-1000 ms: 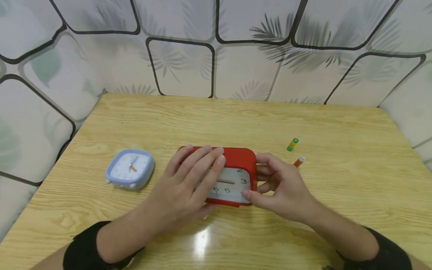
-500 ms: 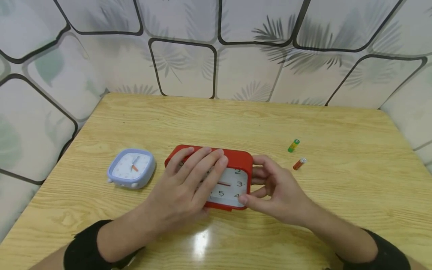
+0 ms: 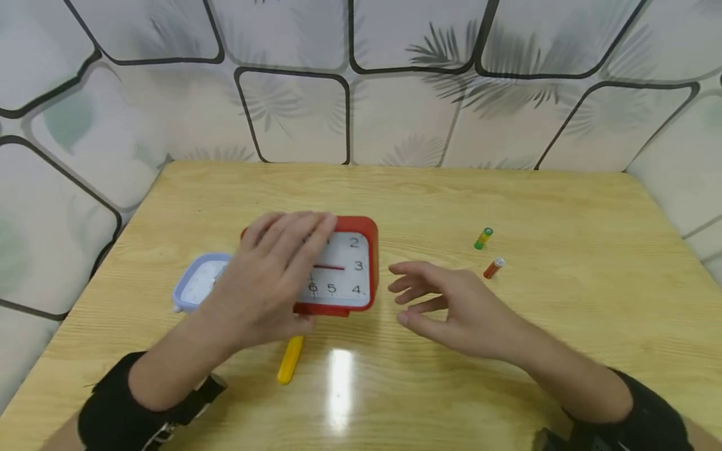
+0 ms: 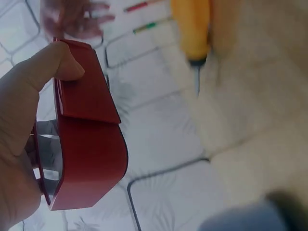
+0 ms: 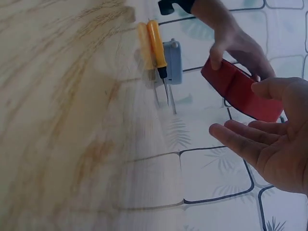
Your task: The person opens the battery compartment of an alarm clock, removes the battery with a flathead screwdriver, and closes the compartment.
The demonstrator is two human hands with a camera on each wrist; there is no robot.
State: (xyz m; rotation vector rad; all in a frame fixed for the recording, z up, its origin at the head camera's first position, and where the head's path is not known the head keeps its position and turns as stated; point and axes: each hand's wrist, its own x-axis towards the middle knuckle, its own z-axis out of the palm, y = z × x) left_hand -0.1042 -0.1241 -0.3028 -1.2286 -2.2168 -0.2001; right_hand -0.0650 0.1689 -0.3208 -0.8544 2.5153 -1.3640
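A red clock [image 3: 336, 269] with a white numbered face is held by my left hand [image 3: 265, 272]. Its fingers lie over the top and part of the face; the thumb presses the red underside [image 4: 91, 149] in the left wrist view. The clock appears raised off the table. My right hand [image 3: 457, 307] hovers to its right, apart from it, fingers loosely bent around nothing. Below the clock lies a screwdriver with a yellow handle [image 3: 290, 361]; its metal shaft shows in the right wrist view [image 5: 167, 91].
At the left sits a small blue clock [image 3: 194, 285], partly hidden by my left hand. Two small batteries, one green and yellow [image 3: 483, 238] and one red-brown [image 3: 493, 269], lie on the wooden table [image 3: 395, 194] at the right. A patterned wall stands behind.
My right hand has let go of the red clock. My left hand has carried the clock up and to the left, uncovering the yellow screwdriver handle and covering part of the blue clock.
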